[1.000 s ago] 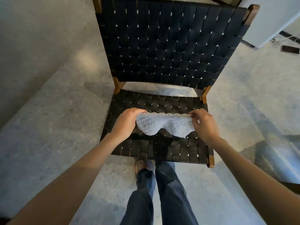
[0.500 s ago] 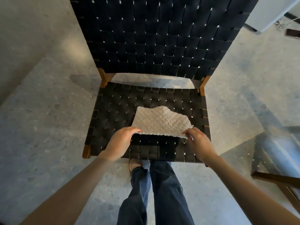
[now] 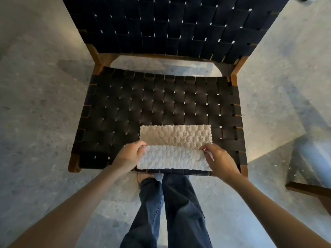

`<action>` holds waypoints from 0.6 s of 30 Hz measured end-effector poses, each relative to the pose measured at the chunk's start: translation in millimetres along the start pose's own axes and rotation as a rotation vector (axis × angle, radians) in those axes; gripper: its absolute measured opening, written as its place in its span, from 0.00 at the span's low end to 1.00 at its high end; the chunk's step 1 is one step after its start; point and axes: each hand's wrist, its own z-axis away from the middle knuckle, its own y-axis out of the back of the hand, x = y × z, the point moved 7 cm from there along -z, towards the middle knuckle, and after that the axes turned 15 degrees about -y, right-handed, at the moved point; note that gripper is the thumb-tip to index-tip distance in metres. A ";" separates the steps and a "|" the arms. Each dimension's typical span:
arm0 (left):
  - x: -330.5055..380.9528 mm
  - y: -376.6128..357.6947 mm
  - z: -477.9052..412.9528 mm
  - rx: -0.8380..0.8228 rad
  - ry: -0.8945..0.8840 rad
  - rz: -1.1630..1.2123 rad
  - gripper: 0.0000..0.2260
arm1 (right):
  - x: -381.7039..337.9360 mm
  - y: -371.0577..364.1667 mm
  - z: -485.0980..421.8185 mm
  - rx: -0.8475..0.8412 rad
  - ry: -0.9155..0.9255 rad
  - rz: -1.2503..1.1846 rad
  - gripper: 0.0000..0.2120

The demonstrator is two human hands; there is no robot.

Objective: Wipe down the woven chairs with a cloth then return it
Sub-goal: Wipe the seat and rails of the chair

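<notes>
A woven chair (image 3: 157,101) with dark straps and a brown wooden frame stands directly in front of me. A pale, bumpy-textured cloth (image 3: 175,135) lies on the front part of its seat. The cloth's near edge is lifted and folded toward the far half. My left hand (image 3: 129,154) pinches the near left corner of the cloth. My right hand (image 3: 220,158) pinches the near right corner. Both hands hover over the seat's front edge.
Speckled grey floor surrounds the chair. The wooden frame and woven seat of a second chair (image 3: 311,187) show at the right edge. My legs in dark trousers (image 3: 168,212) stand just before the seat's front rail.
The cloth went from hanging between my hands to lying spread on the seat. Now its near edge is raised and folding over. The camera has come closer to the seat.
</notes>
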 end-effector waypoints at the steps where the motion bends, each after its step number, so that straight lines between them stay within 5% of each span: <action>1: -4.8 2.2 -11.1 0.036 0.004 0.008 0.12 | -3.3 3.1 -11.1 0.033 0.006 -0.008 0.09; 14: -52.4 2.2 -71.1 0.399 0.120 -0.021 0.15 | 0.3 -4.3 -101.8 0.172 -0.086 -0.010 0.16; 18: -33.0 -3.9 -51.9 0.451 -0.078 -0.233 0.18 | 22.4 -10.2 -77.7 0.260 -0.293 -0.103 0.25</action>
